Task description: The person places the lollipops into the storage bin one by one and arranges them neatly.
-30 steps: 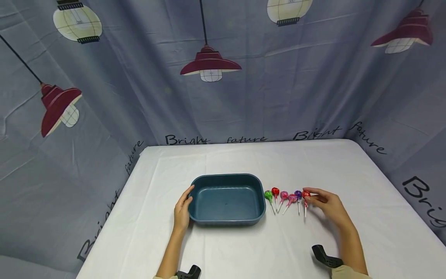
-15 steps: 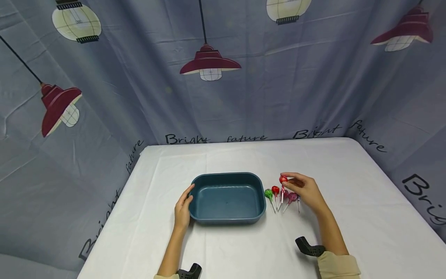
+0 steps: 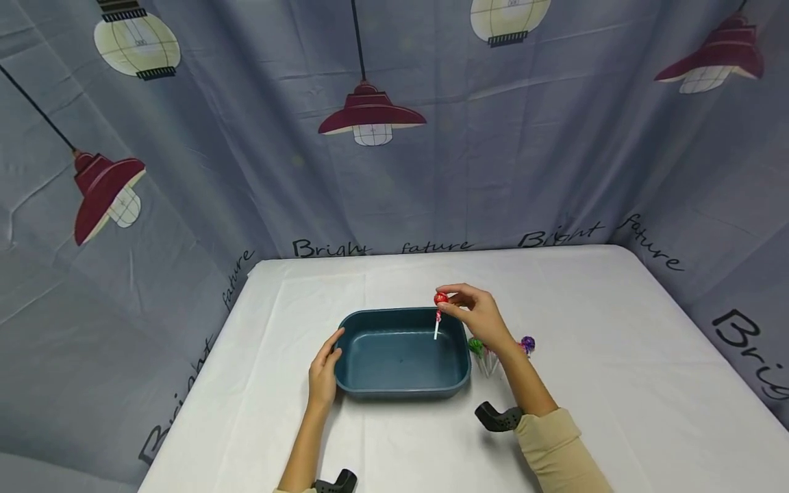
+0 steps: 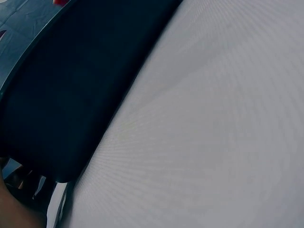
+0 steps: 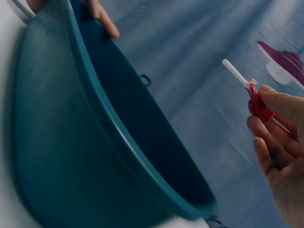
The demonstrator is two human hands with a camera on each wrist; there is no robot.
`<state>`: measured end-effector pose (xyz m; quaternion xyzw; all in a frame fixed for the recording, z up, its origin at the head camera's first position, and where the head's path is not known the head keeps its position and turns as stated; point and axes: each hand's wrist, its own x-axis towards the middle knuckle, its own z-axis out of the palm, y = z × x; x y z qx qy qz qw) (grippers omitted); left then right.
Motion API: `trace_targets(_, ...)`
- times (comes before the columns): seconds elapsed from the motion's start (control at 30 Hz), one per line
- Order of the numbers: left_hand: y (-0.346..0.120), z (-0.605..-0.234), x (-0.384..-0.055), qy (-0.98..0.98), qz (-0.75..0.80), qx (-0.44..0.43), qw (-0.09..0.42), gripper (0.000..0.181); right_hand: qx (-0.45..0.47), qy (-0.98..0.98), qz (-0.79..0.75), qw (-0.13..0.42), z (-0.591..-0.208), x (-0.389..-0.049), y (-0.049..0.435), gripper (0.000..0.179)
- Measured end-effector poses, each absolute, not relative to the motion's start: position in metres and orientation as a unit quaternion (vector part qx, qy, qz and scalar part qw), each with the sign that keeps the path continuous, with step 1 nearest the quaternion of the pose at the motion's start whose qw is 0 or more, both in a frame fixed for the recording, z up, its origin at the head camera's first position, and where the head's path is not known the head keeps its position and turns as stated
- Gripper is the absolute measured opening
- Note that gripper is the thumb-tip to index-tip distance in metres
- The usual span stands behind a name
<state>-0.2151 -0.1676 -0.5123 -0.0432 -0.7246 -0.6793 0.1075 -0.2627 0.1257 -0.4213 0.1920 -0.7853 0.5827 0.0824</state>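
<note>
My right hand pinches a red-wrapped lollipop by its round head, between thumb and fingertips. Its white stick points down over the right part of a dark teal rectangular tub. In the right wrist view the lollipop is held beyond the tub's rim. At the tub's left end, my left hand rests with fairly straight fingers against the rim. Fingertips of that hand show at the far end in the right wrist view. The tub's visible floor is bare.
Right of the tub, several lollipops lie on the white-covered table, partly hidden by my right forearm. A green one and a purple one show. A grey-blue curtain printed with lamps surrounds the table.
My right hand has lifted the red lollipop from the right end of the row and carried it left, over the tub. My left hand has stayed at the tub's left end.
</note>
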Motion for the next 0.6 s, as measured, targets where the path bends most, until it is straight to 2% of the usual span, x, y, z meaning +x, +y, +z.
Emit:
trace_targets(0.17,-0.171,-0.529,-0.221,-0.734,-0.669,-0.037,0.112,0.036,0.206,-0.788,0.574,0.082,-0.425,-0.271,0.098,0.029)
trace_targets(0.43,-0.171,-0.533,-0.223,-0.743,-0.656,-0.027,0.131,0.036,0.239,-0.789,0.565,0.032,-0.425,-0.279,0.061,0.028)
trace_targets(0.6,-0.171,-0.532,-0.225,-0.743,-0.654,-0.021,0.137,0.035,0.264,-0.785,0.561,0.006,-0.449,-0.298,0.041,0.028)
